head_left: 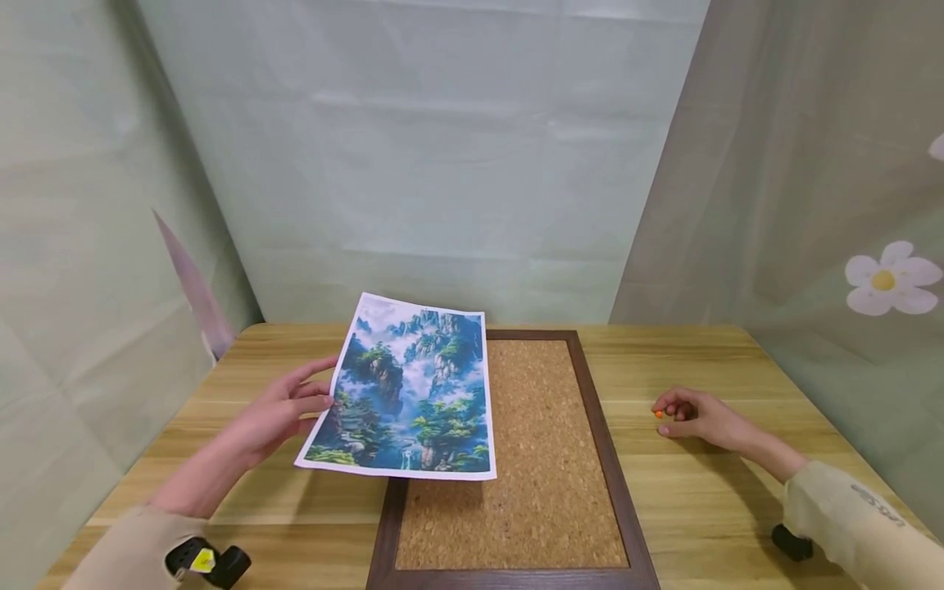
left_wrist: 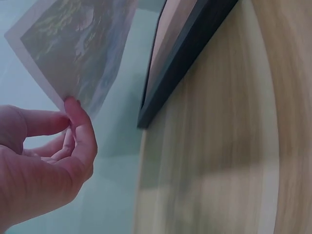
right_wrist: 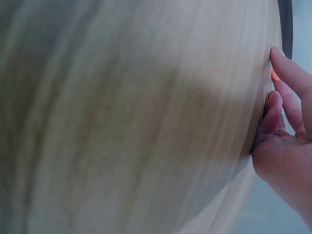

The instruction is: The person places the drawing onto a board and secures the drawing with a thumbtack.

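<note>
My left hand (head_left: 283, 406) pinches the left edge of a printed landscape picture (head_left: 413, 393), with misty mountains and trees inside a white border. The sheet is lifted and tilted over the left part of a cork board (head_left: 542, 459) in a dark brown frame. In the left wrist view, thumb and fingers of the left hand (left_wrist: 53, 151) meet at the paper's edge. To the right of the board, my right hand (head_left: 696, 418) is low over the table, a small orange object (head_left: 659, 414) at its fingertips. Its exact shape is too small to tell.
The board lies on a wood-grain table (head_left: 708, 360), its dark frame (head_left: 601, 426) raised at the edges. Pale cloth (head_left: 442, 164) hangs behind and at both sides, with white flowers (head_left: 885, 279) on the right.
</note>
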The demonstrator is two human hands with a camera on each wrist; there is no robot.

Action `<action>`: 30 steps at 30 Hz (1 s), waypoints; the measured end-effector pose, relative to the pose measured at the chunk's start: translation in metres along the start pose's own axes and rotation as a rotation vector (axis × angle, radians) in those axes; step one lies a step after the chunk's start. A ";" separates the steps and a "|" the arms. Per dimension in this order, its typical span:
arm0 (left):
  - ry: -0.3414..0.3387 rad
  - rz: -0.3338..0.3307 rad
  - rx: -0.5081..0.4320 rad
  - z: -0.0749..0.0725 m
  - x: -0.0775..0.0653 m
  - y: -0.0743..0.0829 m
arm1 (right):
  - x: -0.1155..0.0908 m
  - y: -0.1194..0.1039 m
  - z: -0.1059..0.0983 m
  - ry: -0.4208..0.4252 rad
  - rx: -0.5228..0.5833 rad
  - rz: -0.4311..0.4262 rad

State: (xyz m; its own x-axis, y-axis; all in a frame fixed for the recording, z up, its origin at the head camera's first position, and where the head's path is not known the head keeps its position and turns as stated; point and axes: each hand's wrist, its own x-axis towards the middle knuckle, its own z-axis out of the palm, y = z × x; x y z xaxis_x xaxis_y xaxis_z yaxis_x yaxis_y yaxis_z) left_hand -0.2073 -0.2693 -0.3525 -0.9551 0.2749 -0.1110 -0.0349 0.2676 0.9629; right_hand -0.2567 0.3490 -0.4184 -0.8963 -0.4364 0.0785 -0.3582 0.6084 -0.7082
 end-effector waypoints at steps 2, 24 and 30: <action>0.013 -0.004 -0.003 0.001 -0.001 0.002 | 0.006 -0.006 0.003 -0.006 0.006 0.004; 0.061 -0.011 -0.117 0.011 -0.005 0.003 | 0.051 -0.063 0.023 -0.049 0.018 -0.008; 0.061 -0.005 -0.130 0.008 -0.003 0.005 | 0.056 -0.080 0.022 -0.051 0.014 -0.012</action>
State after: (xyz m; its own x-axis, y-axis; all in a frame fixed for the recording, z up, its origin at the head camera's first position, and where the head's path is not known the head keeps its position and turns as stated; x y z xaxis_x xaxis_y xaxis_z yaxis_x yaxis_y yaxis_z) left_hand -0.2020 -0.2613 -0.3497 -0.9707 0.2161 -0.1048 -0.0739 0.1463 0.9865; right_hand -0.2727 0.2616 -0.3730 -0.8773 -0.4772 0.0509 -0.3647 0.5940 -0.7170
